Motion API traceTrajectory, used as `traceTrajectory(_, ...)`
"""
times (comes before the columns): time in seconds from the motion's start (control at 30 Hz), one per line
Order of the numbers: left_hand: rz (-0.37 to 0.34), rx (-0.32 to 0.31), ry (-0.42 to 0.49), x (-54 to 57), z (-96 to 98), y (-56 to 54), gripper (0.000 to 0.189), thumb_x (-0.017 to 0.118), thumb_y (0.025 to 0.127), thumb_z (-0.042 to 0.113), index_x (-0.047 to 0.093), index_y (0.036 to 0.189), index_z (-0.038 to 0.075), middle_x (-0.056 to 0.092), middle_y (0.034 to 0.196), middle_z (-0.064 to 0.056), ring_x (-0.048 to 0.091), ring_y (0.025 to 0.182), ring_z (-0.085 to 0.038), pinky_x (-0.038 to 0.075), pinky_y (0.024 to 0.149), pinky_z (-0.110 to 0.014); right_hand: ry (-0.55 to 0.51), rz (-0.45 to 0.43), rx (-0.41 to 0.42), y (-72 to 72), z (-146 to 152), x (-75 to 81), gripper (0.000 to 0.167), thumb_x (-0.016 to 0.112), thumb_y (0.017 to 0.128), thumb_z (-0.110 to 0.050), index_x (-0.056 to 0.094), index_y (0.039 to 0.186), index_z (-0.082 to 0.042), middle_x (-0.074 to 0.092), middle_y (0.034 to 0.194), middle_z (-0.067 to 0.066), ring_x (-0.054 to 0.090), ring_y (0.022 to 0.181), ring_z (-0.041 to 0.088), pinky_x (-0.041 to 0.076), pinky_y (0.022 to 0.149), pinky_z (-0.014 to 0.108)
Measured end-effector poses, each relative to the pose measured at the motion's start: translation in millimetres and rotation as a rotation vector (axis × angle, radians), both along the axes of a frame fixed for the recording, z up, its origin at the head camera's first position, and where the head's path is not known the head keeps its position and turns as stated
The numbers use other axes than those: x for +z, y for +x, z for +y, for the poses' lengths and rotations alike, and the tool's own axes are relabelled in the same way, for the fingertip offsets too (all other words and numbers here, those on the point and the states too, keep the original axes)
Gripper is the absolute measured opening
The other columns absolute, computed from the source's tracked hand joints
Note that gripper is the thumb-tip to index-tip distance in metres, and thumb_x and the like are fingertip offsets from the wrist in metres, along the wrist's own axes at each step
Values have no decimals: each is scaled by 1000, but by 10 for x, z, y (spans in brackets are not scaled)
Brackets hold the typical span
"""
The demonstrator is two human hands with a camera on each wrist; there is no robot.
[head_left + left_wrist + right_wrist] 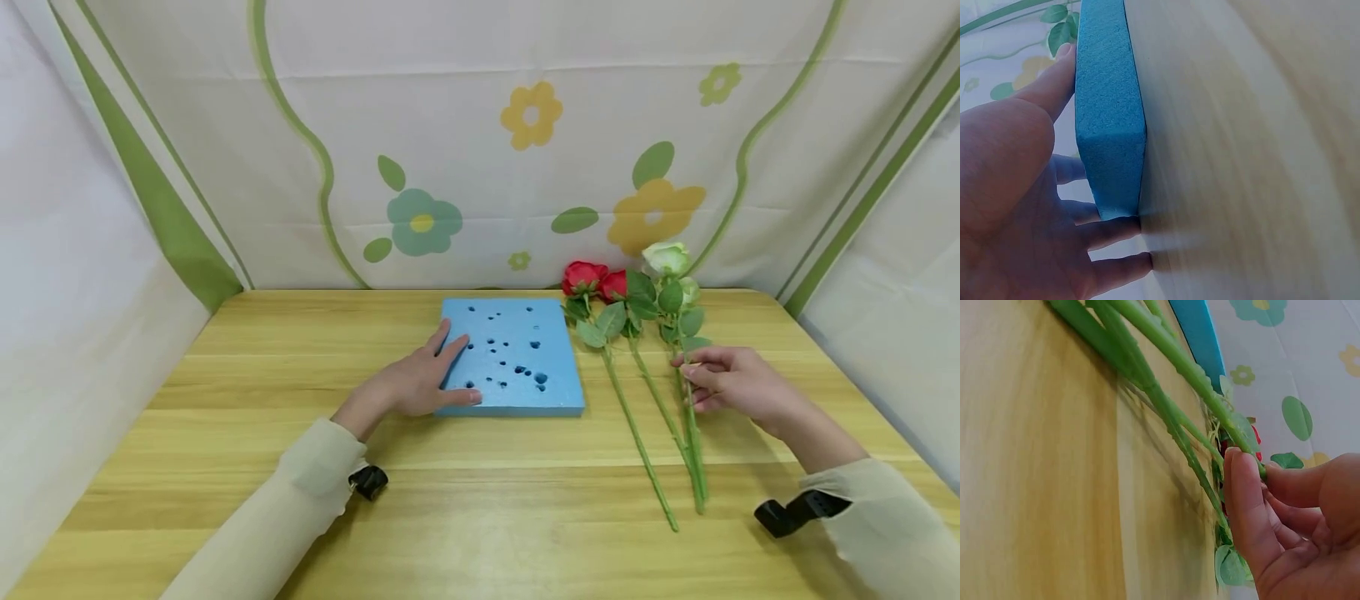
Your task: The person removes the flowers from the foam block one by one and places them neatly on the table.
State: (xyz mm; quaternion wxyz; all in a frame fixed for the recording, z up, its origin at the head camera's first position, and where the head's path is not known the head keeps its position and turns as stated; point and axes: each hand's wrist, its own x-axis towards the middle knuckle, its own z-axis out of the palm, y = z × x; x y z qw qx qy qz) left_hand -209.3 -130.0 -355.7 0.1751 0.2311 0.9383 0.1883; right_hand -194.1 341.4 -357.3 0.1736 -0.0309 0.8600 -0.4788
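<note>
A light blue foam block (555, 392) with many holes in its top lies flat on the table. My left hand (416, 379) rests at its left side with fingers spread, the thumb on the front left corner. From the left wrist view, the thumb lies on the upper face of the block (1110, 81), and some fingers reach down along its side. To the right of the block, my right hand (750, 387) pinches the green stem (1210, 394) of a white rose (667, 258) between thumb and fingers. Another pale bloom (688, 292) shows just below that one.
Two red roses (583, 277) lie between the block and my right hand, their stems (637, 437) pointing toward me. The wooden table (480, 517) ends at a patterned cloth backdrop (465, 108), with white cloth at both sides.
</note>
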Motion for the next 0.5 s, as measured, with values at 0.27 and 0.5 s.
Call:
traceTrajectory(0.27, -2, 2, -1, -7, -20, -4, 99, 61, 102, 61, 10, 173, 15, -13, 179, -19, 20, 164, -44, 33, 127, -58, 64, -11, -21, -44, -118, -27, 53, 56, 111, -18, 43, 149, 18, 74, 121, 13, 71, 85, 13, 65, 76, 32)
traceTrajectory(0.5, 2, -6, -5, -12, -4, -12, 100, 60, 102, 63, 9, 173, 15, -13, 179, -19, 20, 164, -44, 32, 128, -58, 323, 156, -78, -14, -127, 76, 52, 63, 108, -36, 63, 135, 8, 78, 89, 8, 75, 73, 18, 62, 67, 34)
